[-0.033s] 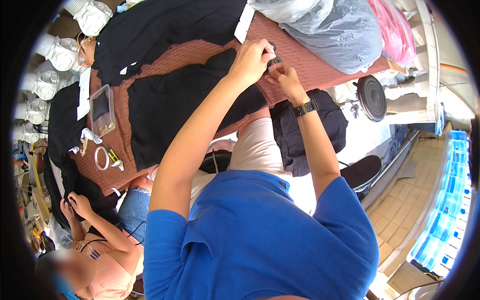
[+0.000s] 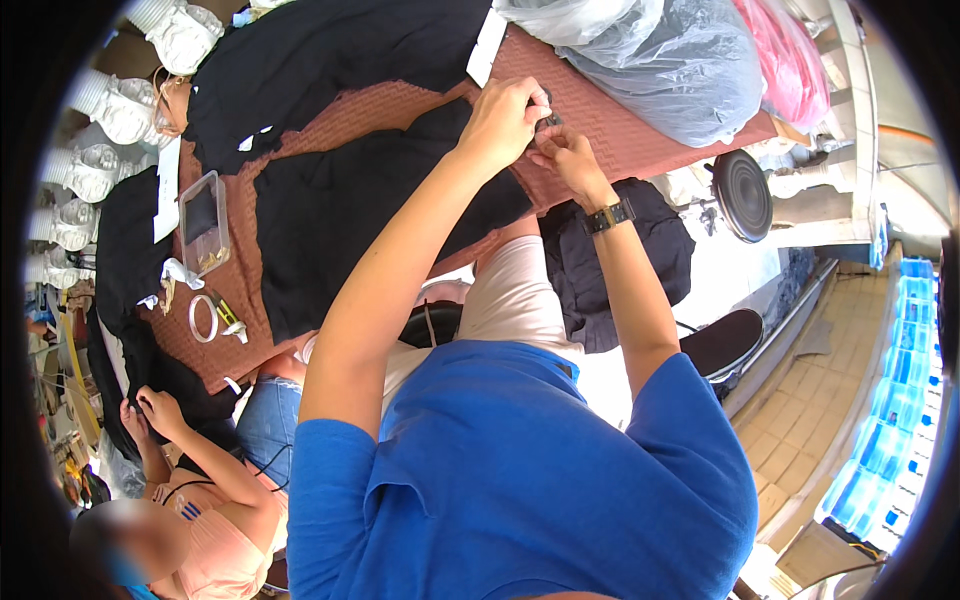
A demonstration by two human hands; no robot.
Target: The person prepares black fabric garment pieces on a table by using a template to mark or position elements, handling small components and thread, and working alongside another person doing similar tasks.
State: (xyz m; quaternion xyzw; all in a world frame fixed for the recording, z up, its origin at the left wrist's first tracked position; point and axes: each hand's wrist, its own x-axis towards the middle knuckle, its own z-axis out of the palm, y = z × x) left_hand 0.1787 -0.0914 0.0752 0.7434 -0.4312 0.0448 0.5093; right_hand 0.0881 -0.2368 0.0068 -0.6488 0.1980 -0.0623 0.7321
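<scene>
Here I see the left hand (image 2: 503, 112) pinched on a small dark piece (image 2: 548, 121) just right of the middle black cloth (image 2: 350, 200), with the right hand (image 2: 572, 160) curled against or beside it, whether gripping I cannot tell. I judge this fine two-handed fingertip handling, calling for a steady pinch. Beyond that cloth's upper right corner, the white strip (image 2: 486, 48) on the brown tabletop (image 2: 625, 125) shows me no readable writing.

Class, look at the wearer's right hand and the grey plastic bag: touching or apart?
Apart. The head view shows a bare stretch of reddish-brown cloth between the right hand and the grey plastic bag.
</scene>
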